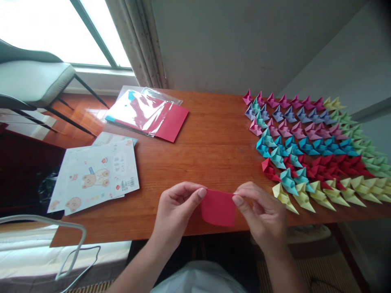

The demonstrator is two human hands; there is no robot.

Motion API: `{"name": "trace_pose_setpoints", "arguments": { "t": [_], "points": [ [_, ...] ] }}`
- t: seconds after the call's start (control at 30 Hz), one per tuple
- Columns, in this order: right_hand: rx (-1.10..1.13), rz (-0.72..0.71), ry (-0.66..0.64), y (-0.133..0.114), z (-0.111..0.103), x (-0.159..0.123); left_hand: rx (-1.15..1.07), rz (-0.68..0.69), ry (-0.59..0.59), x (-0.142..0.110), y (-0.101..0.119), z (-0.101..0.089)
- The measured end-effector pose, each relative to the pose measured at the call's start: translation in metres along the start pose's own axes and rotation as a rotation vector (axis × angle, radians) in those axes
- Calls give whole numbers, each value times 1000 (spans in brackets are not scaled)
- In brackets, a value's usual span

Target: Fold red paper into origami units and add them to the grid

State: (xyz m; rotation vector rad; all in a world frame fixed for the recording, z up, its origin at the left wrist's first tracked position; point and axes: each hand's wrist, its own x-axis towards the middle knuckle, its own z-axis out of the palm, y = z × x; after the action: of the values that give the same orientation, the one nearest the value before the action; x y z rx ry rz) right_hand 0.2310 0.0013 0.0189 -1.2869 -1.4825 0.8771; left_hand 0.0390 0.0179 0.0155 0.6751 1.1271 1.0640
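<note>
Between my two hands, above the front edge of the wooden table, hangs a small red sheet of paper (218,209). My left hand (180,207) pinches its upper left corner between thumb and fingers. The upper right corner is pinched the same way by my right hand (259,211). The sheet's lower edge hangs loose and curves slightly. To the right of my right hand stand rows of folded paper boats, with a pale yellow one (284,198) closest to it.
Farther back on the table (210,134) lies a plastic packet of coloured paper (146,112). Printed bear sheets (100,173) overlap at the left edge. A chair (39,77) stands by the window, and a white curved bar (73,224) rises at the lower left.
</note>
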Motion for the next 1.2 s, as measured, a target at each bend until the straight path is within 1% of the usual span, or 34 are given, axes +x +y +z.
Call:
{"name": "trace_pose_setpoints", "arguments": {
  "t": [0.17,0.27,0.33,0.47,0.6,0.73,0.87,0.97,1.03,1.13,1.2],
  "points": [
    [42,20,80,0,1,-1,141,83,-33,0,-1,-2],
    [40,20,70,0,2,0,235,158,10,-1,-1,-3],
    [48,34,75,-2,3,1,250,172,25,-2,-1,-3],
    [71,48,117,-5,4,3,260,140,-72,-2,-2,-3],
    [58,61,122,-3,6,3,337,174,-35,-2,-3,-4],
    [102,81,247,2,9,1,411,149,-122,-1,-5,-6],
    [99,103,275,5,11,0,525,205,-114,-1,-4,-8],
    [111,103,333,7,13,0,581,205,-172,-1,-4,-8],
    [120,104,346,8,13,1,632,214,-185,-1,-3,-8],
    [130,114,367,11,14,1,709,273,-188,-1,-1,-7],
    [128,120,396,14,13,1,769,320,-226,-1,0,-6]
  ]
}}
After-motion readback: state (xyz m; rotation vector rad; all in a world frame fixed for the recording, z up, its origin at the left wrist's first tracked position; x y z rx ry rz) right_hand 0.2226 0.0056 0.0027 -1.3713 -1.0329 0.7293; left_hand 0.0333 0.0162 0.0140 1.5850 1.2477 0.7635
